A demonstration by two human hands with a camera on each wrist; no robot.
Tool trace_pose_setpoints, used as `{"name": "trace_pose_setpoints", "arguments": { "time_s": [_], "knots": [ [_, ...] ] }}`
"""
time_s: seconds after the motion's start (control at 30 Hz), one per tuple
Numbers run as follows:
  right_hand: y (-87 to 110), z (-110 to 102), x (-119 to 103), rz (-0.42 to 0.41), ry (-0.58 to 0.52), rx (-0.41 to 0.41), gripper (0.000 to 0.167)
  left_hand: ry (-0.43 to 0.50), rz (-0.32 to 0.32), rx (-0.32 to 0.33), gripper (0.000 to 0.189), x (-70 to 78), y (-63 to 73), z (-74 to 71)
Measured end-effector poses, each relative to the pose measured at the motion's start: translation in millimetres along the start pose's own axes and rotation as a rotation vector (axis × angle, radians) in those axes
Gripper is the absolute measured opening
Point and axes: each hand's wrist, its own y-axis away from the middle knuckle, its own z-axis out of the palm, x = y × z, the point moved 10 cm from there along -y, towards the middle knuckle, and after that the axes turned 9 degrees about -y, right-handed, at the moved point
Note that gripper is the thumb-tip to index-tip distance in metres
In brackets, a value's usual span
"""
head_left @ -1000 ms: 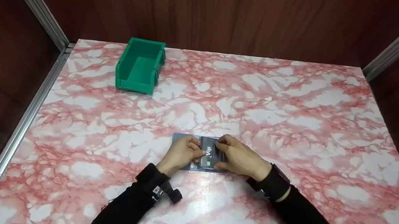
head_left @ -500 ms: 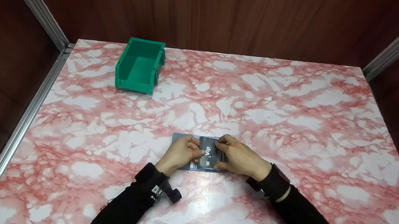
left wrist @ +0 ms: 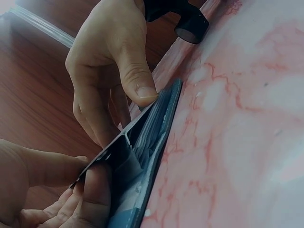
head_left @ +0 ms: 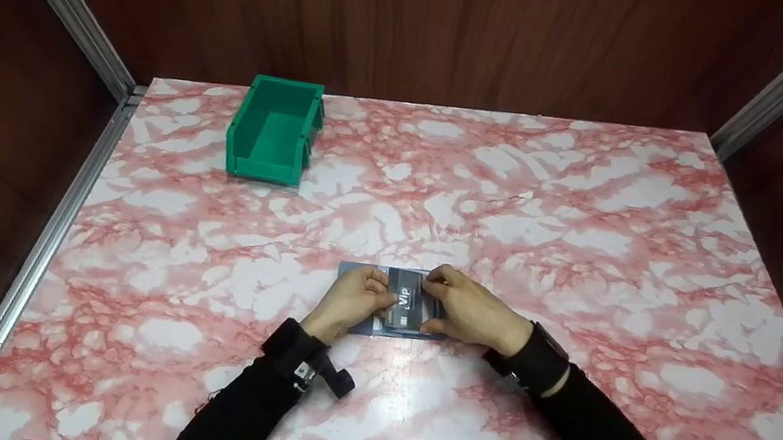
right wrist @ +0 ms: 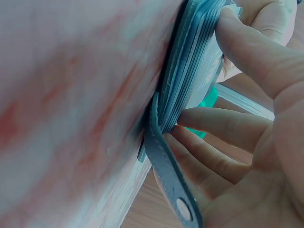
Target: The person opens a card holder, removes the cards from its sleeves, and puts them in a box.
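Head view: the card holder (head_left: 362, 327) lies open on the counter (head_left: 544, 437), between the person's 2 hands. A dark card (head_left: 405, 281) marked "Vip" shows over its pages, on the side towards the right hand (head_left: 479, 310). The left hand (head_left: 353, 295) pinches that card's left edge between thumb and fingers, while the right hand spans the page stack, thumb at the near edge and fingers at the far edge. A green bin (head_left: 263, 170) stands well apart, towards the back left.

Left wrist view: the left fingers grip the card from above and below, its edge tilted up from the fanned sleeves (left wrist: 153, 124). The right thumb presses by the near corner of the stack.

Right wrist view: the right fingers pinch the sleeves from 2 opposite edges. A strap (right wrist: 166, 164) with 1 metal snap (right wrist: 184, 209) sticks out beside that hand.

The step in hand looks like working the card along its clear sleeve; whether it is going in or coming out, I cannot tell. The next move seems to call for the right hand to steady the stack while the left guides the card straight, without bending the sleeve.
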Motion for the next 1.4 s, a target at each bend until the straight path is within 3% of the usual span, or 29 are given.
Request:
{"name": "trace_pose_setpoints", "arguments": {
  "time_s": [0.57, 0.93, 1.4],
  "knots": [
    [0.3, 0.3, 1.4, 0.016, -0.01, 0.0, 0.063, 0.024, -0.003, 0.027, 0.022, -0.8, -1.1, -4.1],
    [1.0, -0.7, 0.4, 0.016, -0.012, 0.003, 0.061, 0.04, 0.007, -0.017, 0.019, -0.7, -1.9, -1.9],
    [1.2, 0.2, 1.6, 0.026, -0.017, -0.004, 0.063, 0.049, 0.015, -0.01, 0.016, 1.1, -1.6, -1.6]
  ]
}}
